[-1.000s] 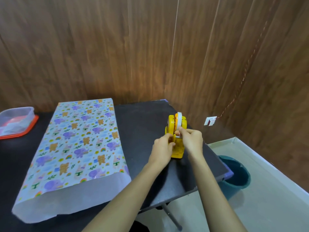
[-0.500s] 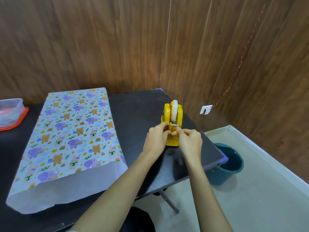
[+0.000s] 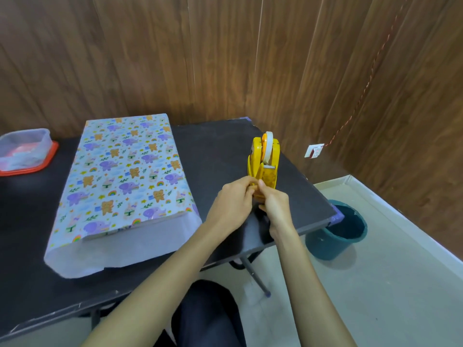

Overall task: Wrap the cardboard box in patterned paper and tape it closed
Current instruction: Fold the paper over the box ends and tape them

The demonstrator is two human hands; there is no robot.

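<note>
Centre-right, both hands pinch together at the yellow tape dispenser (image 3: 263, 169): left hand (image 3: 231, 205), right hand (image 3: 276, 209). The wrapped box (image 3: 125, 176) lies centre-left on the black surface (image 3: 215, 146), near end untaped. A lidded tub (image 3: 23, 151) sits at the left edge, a teal bucket (image 3: 338, 234) lower right.

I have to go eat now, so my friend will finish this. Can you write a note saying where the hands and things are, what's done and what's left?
Left hand and right hand: both pinching at the front of the yellow tape dispenser; whether a strip is pulled free is unclear.
Wrapped box: flat on the black table, left of the dispenser, untouched.
Done: paper is around the box.
Left: the near end stands open, white inside showing; fold it, tape it. Far end can't be seen.
</note>
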